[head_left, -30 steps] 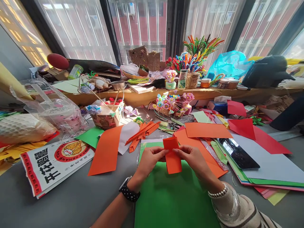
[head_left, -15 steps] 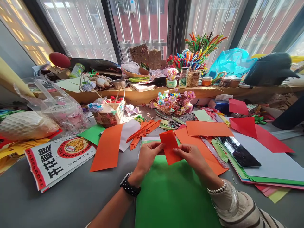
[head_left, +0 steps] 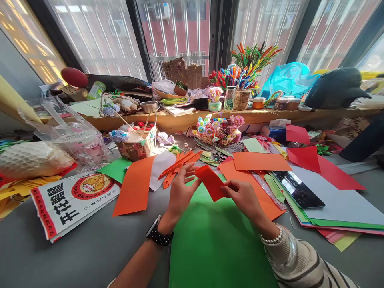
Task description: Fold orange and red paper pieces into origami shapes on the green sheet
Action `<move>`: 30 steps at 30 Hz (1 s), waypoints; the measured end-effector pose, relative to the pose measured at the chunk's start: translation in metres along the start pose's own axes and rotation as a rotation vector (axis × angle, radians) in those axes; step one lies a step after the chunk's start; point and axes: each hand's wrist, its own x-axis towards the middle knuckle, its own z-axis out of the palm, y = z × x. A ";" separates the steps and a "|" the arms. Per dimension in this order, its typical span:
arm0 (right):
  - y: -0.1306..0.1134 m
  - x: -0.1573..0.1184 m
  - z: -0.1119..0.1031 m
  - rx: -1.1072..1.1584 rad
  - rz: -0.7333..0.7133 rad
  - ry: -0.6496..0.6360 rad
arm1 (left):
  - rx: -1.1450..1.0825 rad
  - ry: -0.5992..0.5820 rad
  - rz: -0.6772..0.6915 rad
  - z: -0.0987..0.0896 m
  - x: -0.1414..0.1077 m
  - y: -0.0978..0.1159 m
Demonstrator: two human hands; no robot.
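A folded orange-red paper (head_left: 210,183) hangs above a green sheet (head_left: 222,244), tilted with its upper end to the left. My right hand (head_left: 241,198) pinches its right edge between thumb and fingers. On the other side, my left hand (head_left: 182,192) is open, fingers spread, its thumb close to the paper's left edge; whether it touches I cannot tell. Behind that hand lies a pile of folded orange paper strips (head_left: 180,164). A flat orange sheet (head_left: 134,186) rests left of the hand, partly over a white sheet.
To the right, a black phone (head_left: 298,190) lies on stacked coloured paper, near more orange sheets (head_left: 260,161) and red sheets (head_left: 339,173). A printed paper bag (head_left: 75,204) is on the left. Flower crafts (head_left: 217,128) and a small basket (head_left: 136,148) stand behind, below a cluttered windowsill.
My left hand has let go of the folded paper and spread its fingers. The paper has tilted further in my right hand, its upper end swinging left.
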 end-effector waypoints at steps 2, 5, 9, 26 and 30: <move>-0.001 -0.003 0.001 -0.149 -0.075 0.061 | 0.311 0.114 0.343 -0.003 -0.002 0.007; -0.001 -0.006 0.007 -0.371 -0.262 0.153 | 0.651 -0.002 0.797 -0.002 -0.008 0.017; 0.002 -0.009 0.016 -0.573 -0.522 0.236 | 0.806 -0.068 0.930 0.006 -0.015 0.018; -0.001 -0.008 0.010 -0.512 -0.673 0.239 | 0.771 -0.106 0.827 0.003 -0.013 0.014; 0.003 -0.005 -0.001 -0.477 -0.579 0.307 | 0.741 -0.045 0.778 -0.001 -0.010 0.009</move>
